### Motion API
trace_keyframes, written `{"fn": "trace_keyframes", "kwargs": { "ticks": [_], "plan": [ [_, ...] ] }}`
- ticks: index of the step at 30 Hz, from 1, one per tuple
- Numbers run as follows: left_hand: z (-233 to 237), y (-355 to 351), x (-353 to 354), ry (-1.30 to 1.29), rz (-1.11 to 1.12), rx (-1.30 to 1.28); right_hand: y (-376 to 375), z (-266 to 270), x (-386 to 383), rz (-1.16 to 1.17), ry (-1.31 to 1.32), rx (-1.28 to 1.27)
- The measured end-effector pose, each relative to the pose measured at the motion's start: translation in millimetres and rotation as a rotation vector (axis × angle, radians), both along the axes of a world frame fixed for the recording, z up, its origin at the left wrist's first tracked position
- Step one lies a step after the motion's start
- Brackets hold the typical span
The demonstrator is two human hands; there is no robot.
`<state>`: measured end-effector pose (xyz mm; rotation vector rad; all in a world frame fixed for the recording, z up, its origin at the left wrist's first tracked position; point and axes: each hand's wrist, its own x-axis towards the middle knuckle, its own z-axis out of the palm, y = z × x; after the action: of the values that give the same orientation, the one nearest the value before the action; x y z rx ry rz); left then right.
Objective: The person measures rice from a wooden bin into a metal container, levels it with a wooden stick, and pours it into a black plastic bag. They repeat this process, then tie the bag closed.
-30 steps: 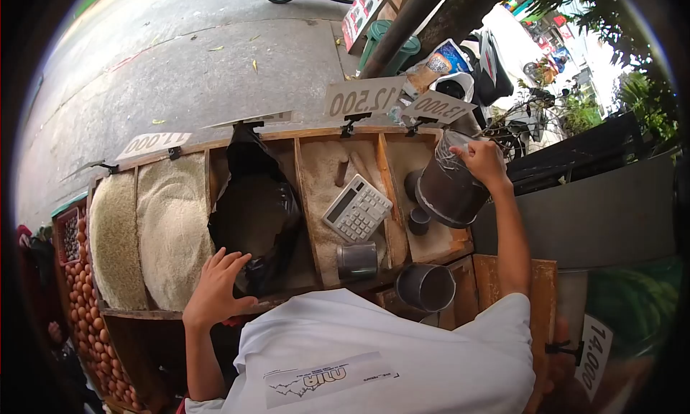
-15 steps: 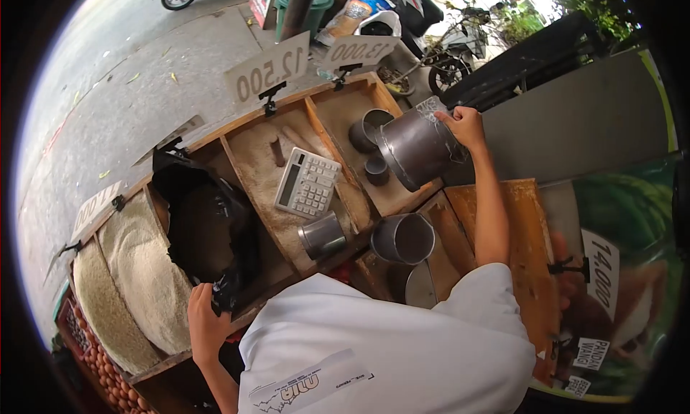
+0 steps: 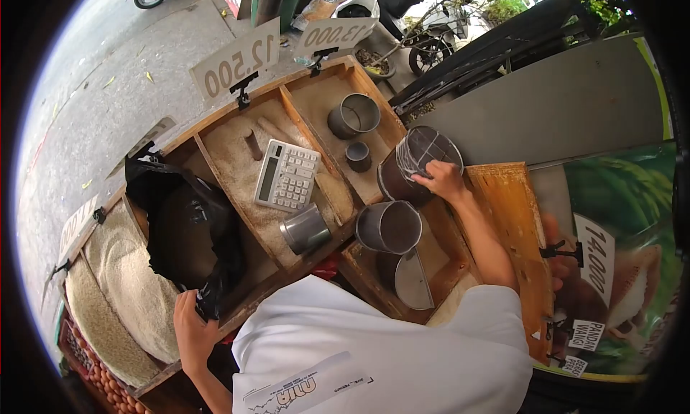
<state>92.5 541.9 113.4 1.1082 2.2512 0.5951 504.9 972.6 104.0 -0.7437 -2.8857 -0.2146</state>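
Observation:
My left hand (image 3: pixel 195 328) grips the near edge of a black plastic bag (image 3: pixel 223 231), which lies open in a compartment of the wooden bin. On the right, my right hand (image 3: pixel 442 180) holds a large dark metal container (image 3: pixel 397 175) by its wire-crossed rim. The container stands upright, its open top facing up. Just below it is another metal can (image 3: pixel 389 227), and beneath that a half-round metal piece (image 3: pixel 414 281). Two smaller cups, one larger (image 3: pixel 354 116) and one small (image 3: pixel 358 157), stand on the grain to its left.
A white calculator (image 3: pixel 287 175) and a tipped metal can (image 3: pixel 305 229) lie on grain in the middle compartment. Pale grain (image 3: pixel 136 277) fills the left compartments. Price signs (image 3: pixel 237 58) are clipped along the far edge. A wooden board (image 3: pixel 507 227) lies at right.
My right hand has brought the large container down toward me and turned it from tilted to upright. My left hand still holds the bag. The whole view has shifted slightly.

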Motion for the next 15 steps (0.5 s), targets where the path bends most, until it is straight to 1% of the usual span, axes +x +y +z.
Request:
{"fn": "trace_keyframes", "kwargs": {
  "ticks": [2,3,5,6,7,9,10,12,15],
  "plan": [
    [-0.5,0.5,2.3,0.083,0.012,0.17,-15.5,-2.7,6.0,0.027,-0.033,0.025],
    [0.1,0.7,2.2,0.078,0.014,0.165,-20.3,-4.0,8.2,0.029,-0.038,0.02],
    [2.1,0.0,1.2,0.04,0.031,0.108,-29.8,-7.0,14.9,-0.032,-0.026,-0.084],
    [0.3,-1.4,1.5,0.034,0.027,0.103,-33.7,-9.5,18.4,-0.037,-0.033,-0.096],
    [-2.3,-2.9,1.7,0.072,0.025,0.123,-38.3,-7.8,21.4,-0.041,-0.038,-0.098],
    [-5.9,-5.7,1.5,0.105,0.021,0.143,-47.9,-1.7,26.5,-0.174,-0.115,-0.226],
    [-7.2,-6.8,0.8,0.102,0.021,0.137,-52.0,-0.4,28.9,-0.178,-0.119,-0.225],
    [-8.6,-6.6,1.0,0.095,0.018,0.135,-58.2,3.1,32.6,-0.263,-0.122,-0.286],
    [-4.3,-2.3,0.3,0.085,0.01,0.137,-58.8,8.3,27.8,-0.289,-0.146,-0.24]
  ]
}}
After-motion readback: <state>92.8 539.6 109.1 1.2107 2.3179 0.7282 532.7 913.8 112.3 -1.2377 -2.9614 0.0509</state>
